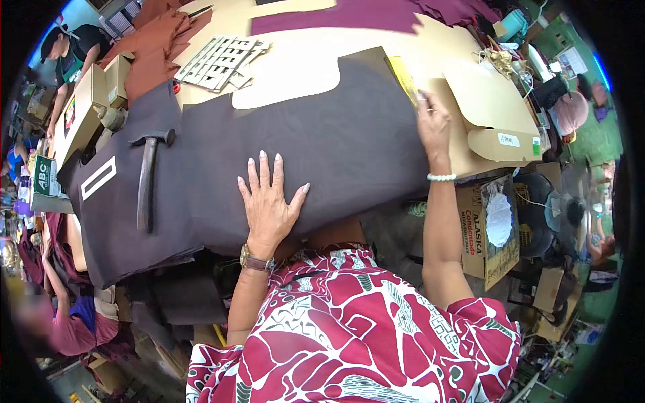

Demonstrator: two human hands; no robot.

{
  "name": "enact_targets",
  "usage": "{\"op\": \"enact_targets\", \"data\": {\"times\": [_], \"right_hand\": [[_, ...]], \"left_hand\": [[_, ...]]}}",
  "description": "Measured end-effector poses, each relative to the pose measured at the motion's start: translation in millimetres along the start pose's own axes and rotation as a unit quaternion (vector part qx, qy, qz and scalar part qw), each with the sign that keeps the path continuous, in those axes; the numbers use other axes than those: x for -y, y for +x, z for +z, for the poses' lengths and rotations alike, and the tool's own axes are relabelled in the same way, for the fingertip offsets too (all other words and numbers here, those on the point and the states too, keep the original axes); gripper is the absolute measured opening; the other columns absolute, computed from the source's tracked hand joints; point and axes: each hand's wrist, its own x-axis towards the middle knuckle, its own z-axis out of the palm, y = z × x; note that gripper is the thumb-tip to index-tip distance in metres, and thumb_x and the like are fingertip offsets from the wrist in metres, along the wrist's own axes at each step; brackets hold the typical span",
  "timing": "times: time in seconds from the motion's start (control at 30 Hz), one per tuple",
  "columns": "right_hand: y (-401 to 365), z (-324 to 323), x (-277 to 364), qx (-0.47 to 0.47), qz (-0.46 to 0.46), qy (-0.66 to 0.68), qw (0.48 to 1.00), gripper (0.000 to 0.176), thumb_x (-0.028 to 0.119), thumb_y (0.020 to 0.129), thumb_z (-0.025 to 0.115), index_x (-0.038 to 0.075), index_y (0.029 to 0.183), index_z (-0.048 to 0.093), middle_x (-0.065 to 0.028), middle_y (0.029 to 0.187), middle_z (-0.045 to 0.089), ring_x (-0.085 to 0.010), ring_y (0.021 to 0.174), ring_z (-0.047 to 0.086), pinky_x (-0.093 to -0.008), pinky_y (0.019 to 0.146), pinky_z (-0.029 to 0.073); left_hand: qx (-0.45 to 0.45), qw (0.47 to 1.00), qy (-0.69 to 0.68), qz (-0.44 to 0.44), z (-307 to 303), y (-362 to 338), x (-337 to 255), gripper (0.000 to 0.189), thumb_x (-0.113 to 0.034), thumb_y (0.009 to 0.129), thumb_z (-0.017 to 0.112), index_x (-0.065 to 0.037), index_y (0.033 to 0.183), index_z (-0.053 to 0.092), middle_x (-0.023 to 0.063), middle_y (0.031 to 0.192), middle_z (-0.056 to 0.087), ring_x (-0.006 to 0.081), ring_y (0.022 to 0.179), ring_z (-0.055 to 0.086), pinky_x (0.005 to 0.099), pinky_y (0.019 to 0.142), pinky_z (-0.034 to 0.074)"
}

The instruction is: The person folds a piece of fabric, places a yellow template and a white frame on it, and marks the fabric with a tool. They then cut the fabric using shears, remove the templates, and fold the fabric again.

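A large dark brown sheet, apparently leather (322,148), spreads over the table with a cutout along its far edge. My left hand (267,201) lies flat on it, fingers spread. At the sheet's right edge is my right hand (433,127), its fingers curled together beside the near end of a yellow strip (403,79). What those fingers pinch is too small to make out. A hammer (146,181) rests on the sheet left of my left hand. Farther left lies a pale rectangular frame-shaped piece (99,178).
Pale slotted templates (218,64) are stacked beyond the sheet, near rust-brown pieces (151,57) and a purple piece (329,18). An open cardboard box (497,101) stands to the right, a carton (472,228) below it. A person (77,54) works at the far left.
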Motion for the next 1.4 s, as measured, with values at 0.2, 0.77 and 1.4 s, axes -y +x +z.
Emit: {"op": "enact_targets", "data": {"times": [0.2,0.77,1.4], "right_hand": [[2.4,54.8,35.8,0.121,-0.090,-0.081,0.985,0.037,0.025,0.084,0.058,0.000,0.111,0.060,-0.0195,0.097,0.060,-0.0358,0.087,0.061,-0.0428,0.079,0.048],[38.8,34.5,-29.5,-0.015,0.092,-0.313,0.945,0.042,0.038,0.081,0.064,0.004,0.104,0.065,-0.0187,0.113,0.057,-0.0344,0.112,0.051,-0.0444,0.096,0.039],[10.1,54.1,73.9,0.043,-0.194,-0.166,0.966,0.029,0.024,0.086,0.059,0.002,0.104,0.062,-0.0163,0.105,0.061,-0.0286,0.096,0.061,-0.0371,0.084,0.048]], "left_hand": [[-0.001,1.000,-0.005,0.003,-1.0,0.0,-0.9,0.071,-0.048,0.086,0.056,-0.007,0.140,0.036,0.0201,0.146,0.028,0.0399,0.136,0.022,0.0600,0.106,0.018],[-0.008,1.000,-0.024,0.002,0.0,0.4,0.2,0.072,-0.048,0.085,0.057,-0.005,0.139,0.038,0.0213,0.146,0.028,0.0404,0.135,0.022,0.0610,0.105,0.018],[-0.009,0.999,-0.033,-0.005,1.5,-0.5,2.2,0.072,-0.049,0.085,0.057,-0.005,0.138,0.038,0.0213,0.146,0.028,0.0404,0.135,0.023,0.0610,0.105,0.018]]}}
